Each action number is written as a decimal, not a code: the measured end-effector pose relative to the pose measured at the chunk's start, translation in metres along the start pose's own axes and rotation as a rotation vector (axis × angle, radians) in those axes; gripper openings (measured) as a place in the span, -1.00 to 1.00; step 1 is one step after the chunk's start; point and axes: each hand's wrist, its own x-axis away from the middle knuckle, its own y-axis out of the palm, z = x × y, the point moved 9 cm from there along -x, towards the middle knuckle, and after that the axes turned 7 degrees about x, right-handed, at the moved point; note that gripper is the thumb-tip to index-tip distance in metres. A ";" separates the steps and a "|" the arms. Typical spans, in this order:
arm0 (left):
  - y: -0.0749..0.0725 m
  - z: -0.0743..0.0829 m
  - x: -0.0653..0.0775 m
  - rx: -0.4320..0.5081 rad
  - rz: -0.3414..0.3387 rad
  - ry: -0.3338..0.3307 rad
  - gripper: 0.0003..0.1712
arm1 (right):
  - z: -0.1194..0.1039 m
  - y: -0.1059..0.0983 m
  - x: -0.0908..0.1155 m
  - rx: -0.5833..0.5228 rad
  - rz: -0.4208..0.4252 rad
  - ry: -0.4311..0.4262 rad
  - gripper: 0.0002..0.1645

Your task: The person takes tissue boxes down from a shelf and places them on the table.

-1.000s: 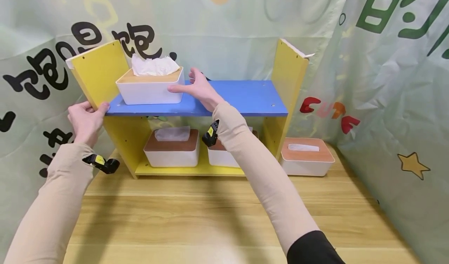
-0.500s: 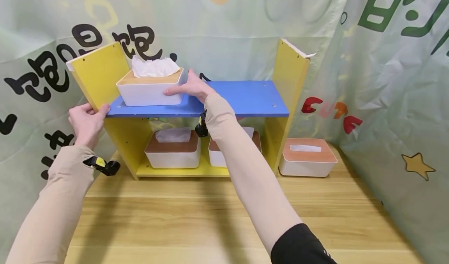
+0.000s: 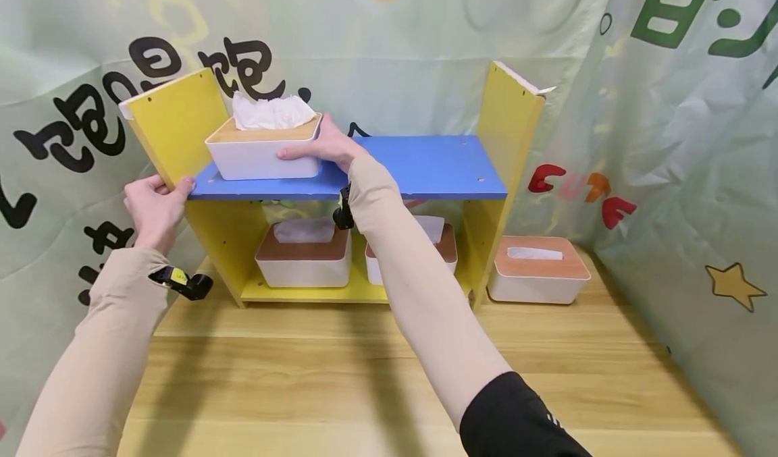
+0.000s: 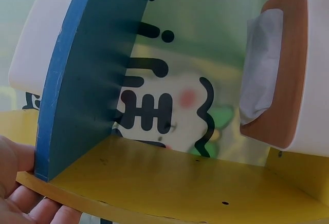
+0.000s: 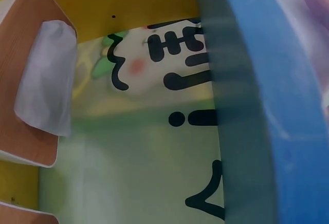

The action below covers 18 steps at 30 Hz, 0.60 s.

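1. The right hand (image 3: 322, 145) grips the right end of a white tissue box (image 3: 261, 161), thumb across its front and the other fingers round the end, partly hidden.
2. That box sits upright on the left part of the blue shelf (image 3: 431, 165), a crumpled tissue (image 3: 273, 113) rising from its lid.
3. The left hand (image 3: 157, 204) holds the shelf unit's left edge: thumb at the blue shelf's front corner, other fingers curled round the outside of the yellow side panel (image 3: 179, 123).
4. Underneath, a lower left box (image 3: 302, 273) and a lower right box (image 3: 448, 246), the latter partly behind the right forearm (image 3: 419, 268), stand on the yellow bottom board (image 3: 316, 294).
5. Another box (image 3: 537, 288) stands on the wooden table (image 3: 292, 383), just right of the unit.
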 end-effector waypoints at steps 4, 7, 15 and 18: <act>-0.001 0.001 0.001 0.005 0.002 -0.005 -0.38 | -0.001 0.001 -0.003 0.003 0.008 -0.017 0.17; -0.002 0.002 0.000 0.010 0.000 -0.004 -0.38 | -0.003 0.001 -0.005 0.012 0.028 -0.032 0.21; 0.001 0.000 0.000 -0.025 -0.015 0.007 -0.38 | 0.004 0.006 -0.003 0.031 0.003 0.046 0.63; 0.001 0.001 0.000 -0.019 -0.013 0.011 -0.39 | 0.004 0.007 -0.004 0.028 -0.007 0.057 0.67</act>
